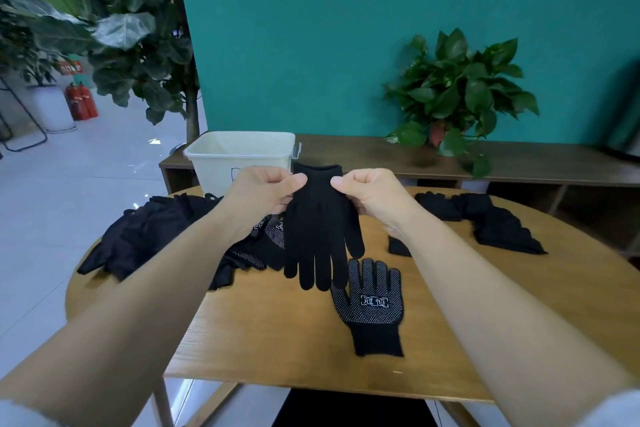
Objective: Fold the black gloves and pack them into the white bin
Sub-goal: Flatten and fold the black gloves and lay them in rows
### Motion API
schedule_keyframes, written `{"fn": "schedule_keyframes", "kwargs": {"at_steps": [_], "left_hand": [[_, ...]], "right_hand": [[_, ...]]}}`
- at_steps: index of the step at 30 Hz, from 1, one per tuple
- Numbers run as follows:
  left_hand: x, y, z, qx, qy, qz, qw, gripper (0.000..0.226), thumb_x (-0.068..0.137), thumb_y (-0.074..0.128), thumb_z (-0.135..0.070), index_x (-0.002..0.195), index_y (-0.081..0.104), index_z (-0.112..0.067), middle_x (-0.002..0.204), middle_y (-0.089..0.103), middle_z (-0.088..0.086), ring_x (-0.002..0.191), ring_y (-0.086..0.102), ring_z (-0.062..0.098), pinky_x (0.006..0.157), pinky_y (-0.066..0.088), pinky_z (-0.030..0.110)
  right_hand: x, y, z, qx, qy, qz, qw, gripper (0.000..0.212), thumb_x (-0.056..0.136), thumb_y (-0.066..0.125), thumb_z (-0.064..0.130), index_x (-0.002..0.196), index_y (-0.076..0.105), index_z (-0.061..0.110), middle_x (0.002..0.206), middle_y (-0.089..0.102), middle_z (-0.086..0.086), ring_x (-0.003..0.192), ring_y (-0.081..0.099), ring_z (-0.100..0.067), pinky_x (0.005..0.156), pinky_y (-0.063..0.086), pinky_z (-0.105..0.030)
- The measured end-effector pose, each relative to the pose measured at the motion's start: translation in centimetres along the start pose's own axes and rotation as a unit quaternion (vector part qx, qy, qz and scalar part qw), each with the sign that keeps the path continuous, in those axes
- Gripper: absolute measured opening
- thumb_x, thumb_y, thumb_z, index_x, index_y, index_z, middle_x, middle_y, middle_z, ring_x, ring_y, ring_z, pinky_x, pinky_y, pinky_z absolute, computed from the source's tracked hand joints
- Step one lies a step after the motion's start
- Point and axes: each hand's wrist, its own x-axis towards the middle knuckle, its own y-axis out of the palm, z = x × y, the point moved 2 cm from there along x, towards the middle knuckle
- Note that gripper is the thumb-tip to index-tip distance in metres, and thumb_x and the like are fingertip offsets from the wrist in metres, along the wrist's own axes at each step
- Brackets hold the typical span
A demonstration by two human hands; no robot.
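A black glove (320,225) hangs in the air over the table, cuff up and fingers down. My left hand (265,191) pinches its left cuff edge and my right hand (370,192) pinches the right edge. Below it a second black glove (372,308) lies flat on the wooden table (277,340), white-dotted palm up, fingers pointing away. The white bin (221,158) stands at the far edge of the table, just behind my left hand. A heap of black gloves (156,236) lies at the left.
Another bunch of black gloves (491,222) lies at the right of the table. Behind it runs a low wooden bench (519,163) with a potted plant (457,94) against a teal wall. A large leafy plant (114,28) stands at the left.
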Motion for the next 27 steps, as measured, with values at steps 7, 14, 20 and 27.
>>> {"fn": "schedule_keyframes", "kwargs": {"at_steps": [7, 14, 20, 27], "left_hand": [[0.4, 1.1, 0.5, 0.066, 0.020, -0.093, 0.993, 0.016, 0.083, 0.078, -0.022, 0.081, 0.073, -0.007, 0.082, 0.076, 0.007, 0.083, 0.072, 0.024, 0.084, 0.057, 0.033], [0.3, 2.7, 1.3, 0.132, 0.003, -0.199, 0.971, 0.031, 0.075, 0.083, -0.036, 0.066, 0.067, -0.012, 0.063, 0.070, 0.002, 0.063, 0.064, 0.012, 0.067, 0.048, 0.024], [-0.4, 5.1, 2.0, -0.066, 0.075, -0.029, 0.995, 0.024, 0.097, 0.057, -0.008, 0.094, 0.075, -0.023, 0.096, 0.076, -0.001, 0.097, 0.071, 0.012, 0.082, 0.053, 0.018], [0.1, 5.6, 2.3, -0.134, 0.050, -0.024, 0.989, 0.019, 0.092, 0.063, -0.005, 0.108, 0.072, -0.009, 0.101, 0.075, 0.009, 0.100, 0.071, 0.024, 0.088, 0.056, 0.033]], "right_hand": [[-0.7, 0.0, -0.5, 0.039, -0.031, -0.074, 0.996, 0.015, 0.089, 0.067, 0.010, 0.075, 0.067, 0.005, 0.070, 0.070, -0.002, 0.061, 0.063, -0.007, 0.058, 0.050, -0.019], [-0.4, 0.6, -1.7, 0.002, -0.083, -0.164, 0.983, 0.012, 0.086, 0.071, 0.014, 0.076, 0.072, 0.008, 0.075, 0.072, -0.005, 0.070, 0.064, -0.011, 0.070, 0.054, -0.030], [-0.4, 0.9, -2.0, 0.013, -0.122, -0.131, 0.984, 0.013, 0.090, 0.065, 0.005, 0.089, 0.077, 0.009, 0.087, 0.074, -0.001, 0.085, 0.069, -0.011, 0.076, 0.054, -0.021], [-0.7, 0.0, -1.5, -0.011, -0.136, -0.070, 0.988, 0.035, 0.089, 0.057, -0.008, 0.094, 0.074, 0.022, 0.101, 0.071, 0.004, 0.093, 0.064, 0.003, 0.082, 0.047, -0.010]]}}
